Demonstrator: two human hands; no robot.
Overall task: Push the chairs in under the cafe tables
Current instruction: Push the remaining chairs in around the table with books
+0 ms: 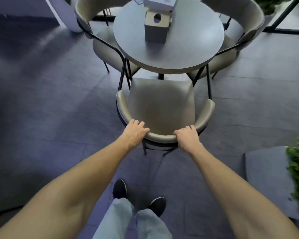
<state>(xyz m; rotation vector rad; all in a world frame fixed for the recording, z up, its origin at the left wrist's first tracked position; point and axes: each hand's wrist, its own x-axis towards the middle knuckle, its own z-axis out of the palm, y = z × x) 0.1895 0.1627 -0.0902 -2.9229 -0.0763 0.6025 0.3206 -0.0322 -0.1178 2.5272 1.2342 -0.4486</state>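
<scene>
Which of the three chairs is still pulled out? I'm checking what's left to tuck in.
The near chair, held at its backrest by the left hand and right hand: its whole seat shows, while the side chairs' seats sit partly under the round table.

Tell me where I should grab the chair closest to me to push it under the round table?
Grab the curved backrest of the chair, coming from behind it, one hand on each side of the curve. The left hand and right hand already have that grip. The backrest wraps round toward you, and the seat faces the table, so an even push probably keeps it straight.
</scene>
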